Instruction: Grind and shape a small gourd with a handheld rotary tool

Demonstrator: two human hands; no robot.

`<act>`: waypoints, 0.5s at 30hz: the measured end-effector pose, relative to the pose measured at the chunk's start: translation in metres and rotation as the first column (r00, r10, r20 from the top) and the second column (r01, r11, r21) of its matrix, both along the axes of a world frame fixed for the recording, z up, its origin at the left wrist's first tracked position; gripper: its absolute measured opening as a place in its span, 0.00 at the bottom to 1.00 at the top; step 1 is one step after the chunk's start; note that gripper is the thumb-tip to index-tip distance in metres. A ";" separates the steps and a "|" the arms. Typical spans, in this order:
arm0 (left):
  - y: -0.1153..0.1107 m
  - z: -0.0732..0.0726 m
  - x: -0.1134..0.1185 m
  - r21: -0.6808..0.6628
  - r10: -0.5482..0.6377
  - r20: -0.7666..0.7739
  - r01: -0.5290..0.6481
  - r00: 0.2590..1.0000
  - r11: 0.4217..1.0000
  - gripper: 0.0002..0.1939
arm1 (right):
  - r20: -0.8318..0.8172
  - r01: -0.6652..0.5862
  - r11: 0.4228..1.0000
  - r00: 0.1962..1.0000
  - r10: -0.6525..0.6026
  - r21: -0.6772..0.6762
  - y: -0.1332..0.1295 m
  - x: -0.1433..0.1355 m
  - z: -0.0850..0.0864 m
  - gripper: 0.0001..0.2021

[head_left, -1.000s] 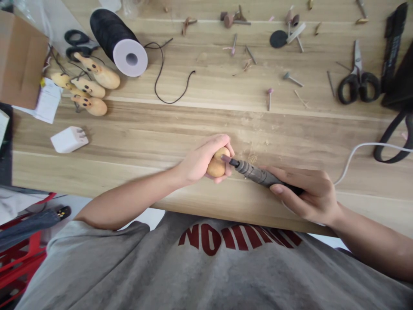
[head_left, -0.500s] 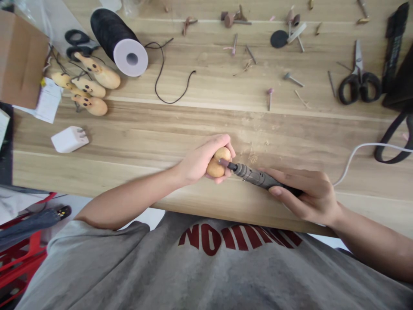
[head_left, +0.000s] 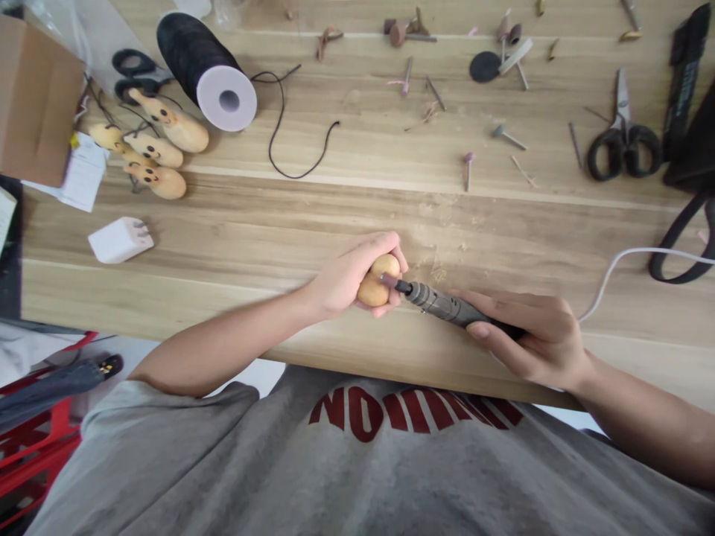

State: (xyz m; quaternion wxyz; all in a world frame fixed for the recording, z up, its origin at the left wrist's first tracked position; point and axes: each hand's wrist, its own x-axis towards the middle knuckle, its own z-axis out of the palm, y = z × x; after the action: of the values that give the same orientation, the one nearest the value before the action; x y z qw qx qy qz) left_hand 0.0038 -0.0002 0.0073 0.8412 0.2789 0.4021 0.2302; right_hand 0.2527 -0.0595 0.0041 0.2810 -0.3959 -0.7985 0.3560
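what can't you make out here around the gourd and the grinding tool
Head view, the only one:
- Small gourd: mostly hidden by the left hand.
- Grinding tool: rear hidden under the right hand; the tip is too small to tell contact.
- White cord: runs off the right edge.
- Cardboard box: cut by the left edge.
- Loose bits on the table: too small to identify.

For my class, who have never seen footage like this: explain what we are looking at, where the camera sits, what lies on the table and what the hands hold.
The camera is worn on a person's head, looking down at their own hands over a wooden table. The left hand grips a small gourd. The right hand holds a pen-like rotary tool, its tip touching the gourd. Farther off lie painted gourds, a black thread spool, a white plug, scissors and loose grinding bits.
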 end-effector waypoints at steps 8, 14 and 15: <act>0.000 0.000 0.001 -0.006 0.005 -0.007 -0.005 1.000 1.000 0.19 | 0.000 0.004 1.000 1.000 -0.004 -0.007 0.000 -0.001 0.000 0.18; 0.000 0.001 0.001 -0.002 0.000 -0.014 0.000 1.000 1.000 0.19 | 0.009 0.013 1.000 1.000 -0.013 -0.025 -0.001 -0.001 0.001 0.19; 0.000 0.001 0.001 -0.002 0.000 -0.013 0.000 1.000 1.000 0.19 | 0.015 0.022 0.999 1.000 -0.022 -0.033 -0.001 -0.001 0.001 0.19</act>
State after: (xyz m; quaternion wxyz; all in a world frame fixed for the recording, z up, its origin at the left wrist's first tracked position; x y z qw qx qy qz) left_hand 0.0043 0.0003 0.0085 0.8389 0.2793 0.4079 0.2279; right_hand 0.2516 -0.0606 0.0051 0.2724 -0.4119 -0.7901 0.3631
